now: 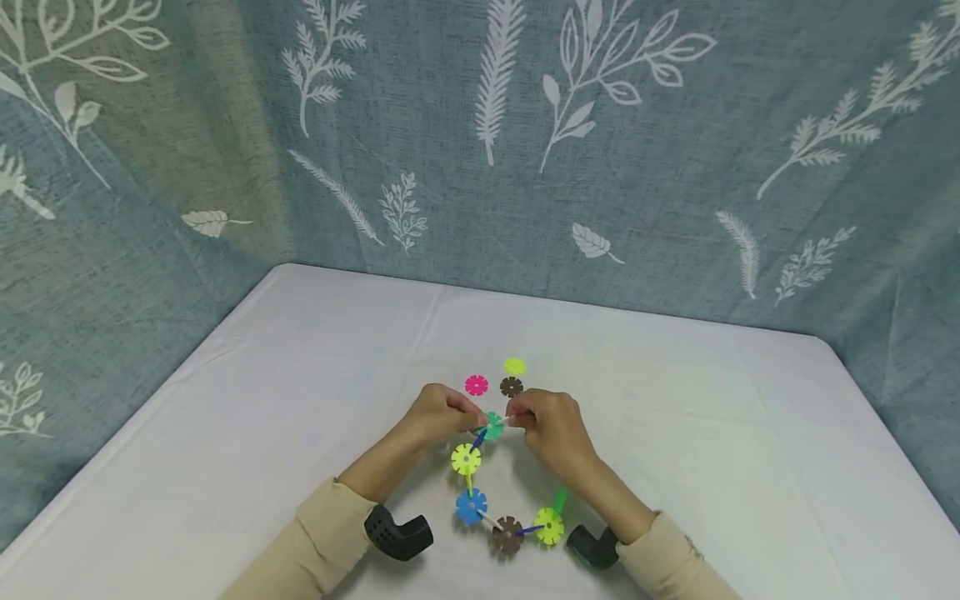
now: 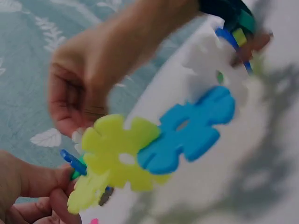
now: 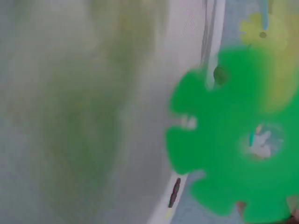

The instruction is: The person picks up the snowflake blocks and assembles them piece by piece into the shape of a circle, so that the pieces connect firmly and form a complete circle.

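Note:
A chain of notched plastic discs hangs between my hands, slotted together at right angles. My left hand (image 1: 442, 412) pinches its upper end at a teal disc (image 1: 492, 426), next to a dark blue disc (image 1: 478, 441). From the right, my right hand (image 1: 553, 425) pinches a white disc (image 1: 511, 419) edge-on against the teal one; whether they interlock I cannot tell. Lower down come a yellow disc (image 1: 466, 459), a blue disc (image 1: 471, 506), a brown disc (image 1: 507, 537) and a green disc (image 1: 561, 502) at the other end, which looms large and blurred in the right wrist view.
Beyond my hands, a pink disc (image 1: 476, 385), a dark brown disc (image 1: 512, 387) and a loose yellow disc (image 1: 515, 366) lie on the white-covered table (image 1: 712, 417). A patterned blue-green curtain (image 1: 450, 208) stands behind. Black wrist devices (image 1: 399, 533) sit near both sleeves.

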### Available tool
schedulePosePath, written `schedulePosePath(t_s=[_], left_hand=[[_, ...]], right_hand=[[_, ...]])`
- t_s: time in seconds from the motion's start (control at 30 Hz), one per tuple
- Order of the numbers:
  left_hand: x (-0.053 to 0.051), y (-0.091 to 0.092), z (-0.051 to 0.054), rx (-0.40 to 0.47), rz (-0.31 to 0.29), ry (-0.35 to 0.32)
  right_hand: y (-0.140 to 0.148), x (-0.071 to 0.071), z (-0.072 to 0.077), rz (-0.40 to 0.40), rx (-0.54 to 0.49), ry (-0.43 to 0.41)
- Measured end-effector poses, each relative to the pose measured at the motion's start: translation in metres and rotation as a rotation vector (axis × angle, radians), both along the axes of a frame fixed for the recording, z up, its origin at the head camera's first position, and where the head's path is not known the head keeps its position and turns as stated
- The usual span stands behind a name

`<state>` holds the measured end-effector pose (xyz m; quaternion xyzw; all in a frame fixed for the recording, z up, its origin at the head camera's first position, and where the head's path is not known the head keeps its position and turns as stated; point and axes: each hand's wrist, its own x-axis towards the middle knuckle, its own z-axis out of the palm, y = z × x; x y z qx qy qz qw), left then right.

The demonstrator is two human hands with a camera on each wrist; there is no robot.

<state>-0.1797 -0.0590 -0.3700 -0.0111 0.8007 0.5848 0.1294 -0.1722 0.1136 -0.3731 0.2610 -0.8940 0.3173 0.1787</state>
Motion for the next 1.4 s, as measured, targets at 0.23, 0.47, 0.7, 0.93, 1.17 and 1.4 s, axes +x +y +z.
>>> schedulePosePath(t_s=[0.23,0.47,0.7,0.93,1.17,1.4], left_hand=[[0.004,-0.004,-0.003,-0.079,-0.019,0.126],[0.014,-0.002,0.003,-0.388,-0.021,0.628],[0.018,0.009,-0.003,-0.477,-0.051,0.782],[0.018,0.008,-0.004,-0.465,-0.019,0.731],[0.018,0.005,-0.001,-0.479,0.020,0.720],[0.018,0.002,-0.005,-0.470,0.044,0.692]], right_hand=[[0.000,-0.003,0.005,0.043,0.069,0.058],[0.002,-0.007,0.004,0.079,0.065,-0.070],[0.003,-0.012,0.003,0.139,-0.069,-0.200],[0.006,-0.015,0.003,0.111,-0.218,-0.432],[0.018,-0.041,0.005,0.073,-0.365,-0.664],[0.015,-0.065,-0.005,-0.107,-0.245,-0.734]])
